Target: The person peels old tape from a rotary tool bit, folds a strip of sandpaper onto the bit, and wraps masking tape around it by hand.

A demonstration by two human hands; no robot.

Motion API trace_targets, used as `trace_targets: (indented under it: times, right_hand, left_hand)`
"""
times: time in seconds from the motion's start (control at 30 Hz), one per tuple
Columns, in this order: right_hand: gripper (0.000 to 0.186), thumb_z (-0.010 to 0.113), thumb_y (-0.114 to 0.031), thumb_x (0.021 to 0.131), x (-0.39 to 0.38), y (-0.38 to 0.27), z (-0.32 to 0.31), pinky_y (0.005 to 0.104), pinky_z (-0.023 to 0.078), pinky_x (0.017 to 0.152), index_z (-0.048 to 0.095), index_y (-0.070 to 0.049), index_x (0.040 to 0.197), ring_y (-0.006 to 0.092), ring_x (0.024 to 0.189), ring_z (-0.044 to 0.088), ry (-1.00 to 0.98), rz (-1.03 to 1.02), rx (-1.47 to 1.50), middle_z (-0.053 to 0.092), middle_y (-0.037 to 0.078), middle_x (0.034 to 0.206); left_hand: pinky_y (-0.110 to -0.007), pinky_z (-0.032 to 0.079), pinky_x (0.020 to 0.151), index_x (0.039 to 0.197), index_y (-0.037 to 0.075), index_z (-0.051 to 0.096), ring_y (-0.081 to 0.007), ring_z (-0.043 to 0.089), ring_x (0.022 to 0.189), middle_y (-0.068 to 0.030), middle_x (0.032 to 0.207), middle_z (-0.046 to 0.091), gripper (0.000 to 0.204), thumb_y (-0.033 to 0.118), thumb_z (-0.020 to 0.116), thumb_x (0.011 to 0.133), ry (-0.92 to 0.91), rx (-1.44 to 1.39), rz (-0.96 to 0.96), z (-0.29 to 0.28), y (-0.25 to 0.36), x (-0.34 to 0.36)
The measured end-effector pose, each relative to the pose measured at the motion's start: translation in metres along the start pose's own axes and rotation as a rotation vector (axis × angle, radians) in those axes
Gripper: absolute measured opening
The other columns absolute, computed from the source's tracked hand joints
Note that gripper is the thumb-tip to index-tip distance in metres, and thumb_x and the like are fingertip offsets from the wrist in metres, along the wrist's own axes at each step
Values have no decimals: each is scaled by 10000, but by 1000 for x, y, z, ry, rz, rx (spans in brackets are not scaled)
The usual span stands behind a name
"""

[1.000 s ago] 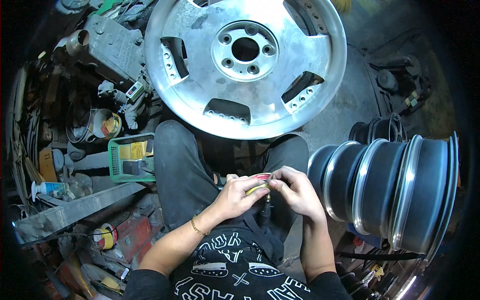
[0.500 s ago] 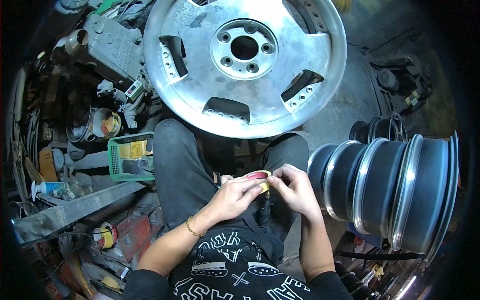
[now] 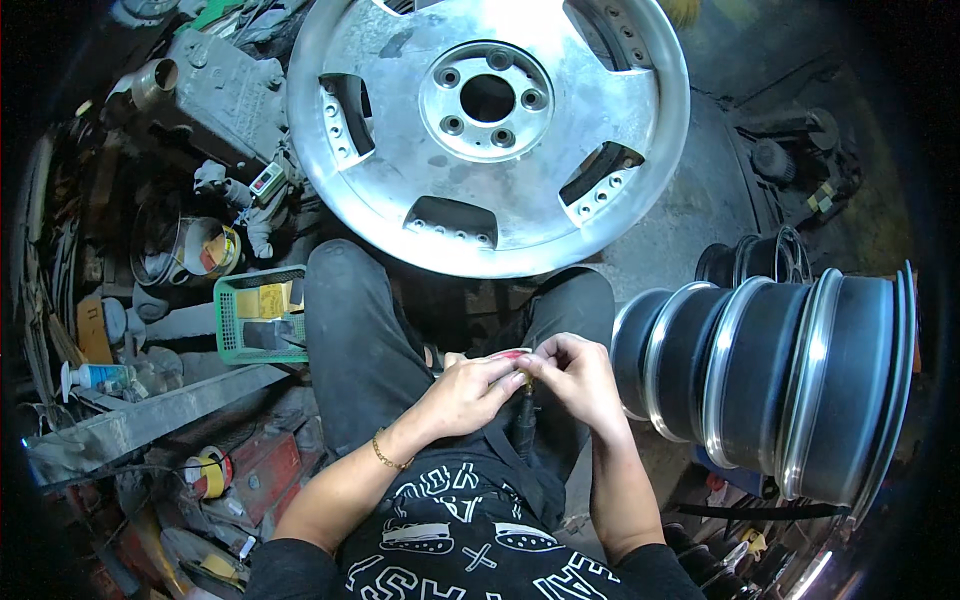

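Above my lap, my left hand [image 3: 467, 397] and my right hand [image 3: 577, 384] meet with their fingertips close together. Between them is a roll of yellow tape [image 3: 512, 354] with a red inner side, mostly covered by the fingers. The left fingers wrap it from the left, and the right thumb and fingertips pinch at its right edge. Just below the hands a black hand tool [image 3: 526, 428] with a brass-coloured end stands between my thighs. Beyond my knees lies a large bare-metal wheel rim [image 3: 400, 190] with several bolt holes around its centre bore.
On the right, several dark rim barrels with shiny lips [image 3: 760, 375] lie in a row. Left of my leg sits a green basket [image 3: 229, 330] with yellow and grey pieces. A metal beam [image 3: 160, 420], another tape roll [image 3: 212, 472] and a grey motor housing [image 3: 215, 100] crowd the left.
The roll has tilted flatter, so its ring opening and yellow face show less. My right hand has shifted slightly left, nearer the left fingers.
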State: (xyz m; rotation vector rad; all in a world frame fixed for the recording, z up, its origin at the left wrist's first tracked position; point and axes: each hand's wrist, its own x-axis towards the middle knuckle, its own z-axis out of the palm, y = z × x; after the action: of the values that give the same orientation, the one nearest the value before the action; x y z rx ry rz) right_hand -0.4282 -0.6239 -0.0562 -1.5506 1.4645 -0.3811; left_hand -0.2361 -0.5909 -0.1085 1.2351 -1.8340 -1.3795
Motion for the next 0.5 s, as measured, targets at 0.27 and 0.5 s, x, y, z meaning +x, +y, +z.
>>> trace_targets:
  times: [0.27, 0.5]
  right_hand:
    - [178, 637, -142, 892, 1, 4, 2, 379, 500, 737, 665, 33, 903, 310, 809, 656, -25, -143, -2, 647, 175, 841]
    - [175, 641, -133, 897, -1, 10, 9, 364, 506, 745, 663, 37, 935, 284, 821, 664, -54, -147, 159, 659, 150, 863]
  left_hand:
    - [-301, 515, 765, 1114, 25, 690, -128, 682, 834, -105, 915, 738, 294, 250, 670, 925, 2, -259, -209, -8, -6, -2]
    - [-321, 518, 798, 1080, 39, 713, -170, 696, 856, -129, 927, 737, 279, 256, 690, 906, -111, -228, -257, -9, -3, 2]
